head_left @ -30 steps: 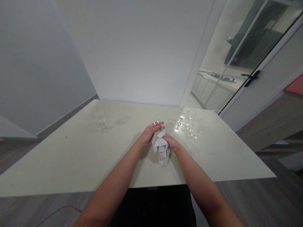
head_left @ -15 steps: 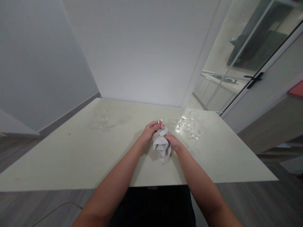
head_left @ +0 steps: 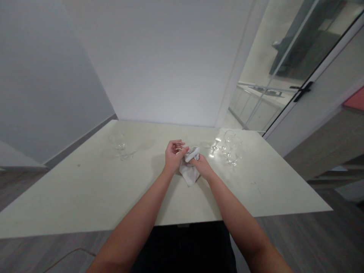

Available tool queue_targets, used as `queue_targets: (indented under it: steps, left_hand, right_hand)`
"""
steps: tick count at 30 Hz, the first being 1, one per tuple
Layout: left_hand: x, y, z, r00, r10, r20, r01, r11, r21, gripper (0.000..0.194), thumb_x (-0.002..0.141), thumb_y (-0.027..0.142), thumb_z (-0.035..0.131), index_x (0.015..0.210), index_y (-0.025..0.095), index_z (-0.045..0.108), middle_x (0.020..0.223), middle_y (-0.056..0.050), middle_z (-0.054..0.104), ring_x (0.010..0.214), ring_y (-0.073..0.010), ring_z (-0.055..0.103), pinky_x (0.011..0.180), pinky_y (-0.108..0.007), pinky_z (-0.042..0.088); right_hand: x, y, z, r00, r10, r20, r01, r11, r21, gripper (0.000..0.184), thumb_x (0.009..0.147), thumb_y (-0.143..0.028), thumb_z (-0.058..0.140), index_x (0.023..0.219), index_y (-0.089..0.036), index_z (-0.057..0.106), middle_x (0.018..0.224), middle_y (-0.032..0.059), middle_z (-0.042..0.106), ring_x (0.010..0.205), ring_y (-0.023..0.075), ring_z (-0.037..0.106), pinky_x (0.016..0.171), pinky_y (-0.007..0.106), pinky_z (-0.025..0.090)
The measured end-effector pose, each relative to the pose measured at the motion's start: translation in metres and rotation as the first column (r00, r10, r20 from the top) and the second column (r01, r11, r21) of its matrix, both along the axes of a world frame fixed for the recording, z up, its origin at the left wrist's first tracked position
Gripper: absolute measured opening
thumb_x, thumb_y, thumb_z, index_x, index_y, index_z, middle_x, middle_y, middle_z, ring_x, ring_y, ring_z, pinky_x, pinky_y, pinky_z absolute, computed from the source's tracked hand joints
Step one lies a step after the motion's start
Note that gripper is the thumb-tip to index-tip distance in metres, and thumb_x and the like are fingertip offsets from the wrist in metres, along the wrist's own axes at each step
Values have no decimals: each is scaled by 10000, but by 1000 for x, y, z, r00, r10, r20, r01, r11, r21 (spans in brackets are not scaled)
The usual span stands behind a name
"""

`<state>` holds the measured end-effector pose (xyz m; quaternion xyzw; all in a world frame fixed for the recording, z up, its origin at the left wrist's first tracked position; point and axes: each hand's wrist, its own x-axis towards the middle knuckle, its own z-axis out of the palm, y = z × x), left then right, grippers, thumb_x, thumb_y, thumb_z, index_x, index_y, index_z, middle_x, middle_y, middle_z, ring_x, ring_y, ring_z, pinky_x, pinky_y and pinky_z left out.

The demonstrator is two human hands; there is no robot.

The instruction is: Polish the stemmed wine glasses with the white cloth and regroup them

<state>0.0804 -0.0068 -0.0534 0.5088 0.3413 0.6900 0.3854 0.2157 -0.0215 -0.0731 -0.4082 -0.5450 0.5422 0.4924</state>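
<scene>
Over the middle of the table [head_left: 119, 197], my left hand [head_left: 173, 156] has its fingers curled around a clear glass [head_left: 179, 149]. Only bits of the glass's edge show between the fingers; the rest is hidden by fingers and cloth. My right hand [head_left: 202, 166] grips a white cloth [head_left: 190, 175], bunched at the top against the glass. The cloth's loose end hangs down toward the table between my wrists.
A clear stemmed glass [head_left: 120, 146] stands at the table's left. Several more clear glasses [head_left: 227, 148] are grouped at the right, near my right hand. A white wall [head_left: 165, 68] rises behind the table, with a glazed door [head_left: 284, 79] at right.
My left hand has turned and shifted slightly left with the glass, its fingers lifted more upright. The cloth has moved left and folded over at the top. The camera view has shifted a little.
</scene>
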Motion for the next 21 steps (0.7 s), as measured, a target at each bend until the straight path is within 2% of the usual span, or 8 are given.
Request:
queue_targets:
  steps: [3,5,11,16,21]
  left_hand:
    - [-2,-2,1,995,49,-90,-43,997,67,518,646,381,781,1053,185,527,1015,-80,623,812,-152,605,720,-269,487]
    - [-4,-4,2,987,81,-141,-66,992,109,515,662,383,768,1070,185,524,1029,-84,622,833,-159,604,736,-278,489]
    - [-9,-13,11,926,209,-313,-142,964,226,547,651,366,774,1105,189,525,1060,-85,618,881,-188,600,782,-319,489]
    - [-9,-19,18,891,299,-341,-185,926,330,521,666,333,764,1106,187,527,1074,-80,593,889,-191,587,769,-317,480]
    - [-2,-26,24,851,409,-330,-272,880,389,560,672,326,758,1154,198,504,1116,-85,563,940,-210,556,765,-325,475]
  right_hand:
    - [0,0,-5,994,45,-99,-60,987,-149,410,641,-355,738,988,-152,658,866,53,698,763,178,637,738,306,493]
    - [-2,0,-7,994,39,-97,-54,987,-151,407,632,-348,740,982,-153,663,877,54,701,767,180,639,732,303,497]
    - [-3,6,-11,995,-54,86,55,998,-14,326,670,-358,687,915,-144,665,799,21,676,686,143,586,647,249,455]
    - [-1,11,-13,950,-130,283,95,986,135,239,767,-350,543,684,-136,609,609,-12,564,574,114,478,538,219,351]
    - [-5,8,-16,908,-124,399,13,963,270,311,828,-341,440,578,-167,506,548,-24,466,541,106,417,512,221,279]
